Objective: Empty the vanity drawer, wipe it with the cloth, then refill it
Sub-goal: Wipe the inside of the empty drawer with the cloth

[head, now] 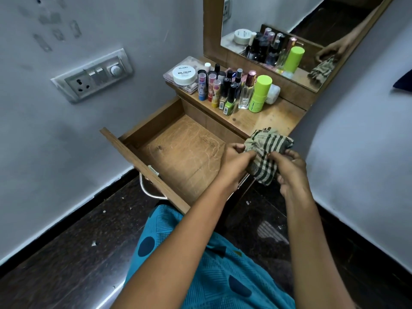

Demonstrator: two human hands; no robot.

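Note:
The wooden vanity drawer stands pulled out, and its scratched floor holds nothing. A crumpled cloth with dark and pale stripes hangs over the drawer's right front corner. My left hand pinches its left edge. My right hand grips its lower right part. On the vanity top stand several cosmetics: a white nail polish jar, tubes and small bottles, a clear perfume bottle and a lime green container.
A framed mirror rises behind the cosmetics. A switch and socket plate sits on the left wall. The drawer's metal handle juts over the dark floor. A wall stands close on the right.

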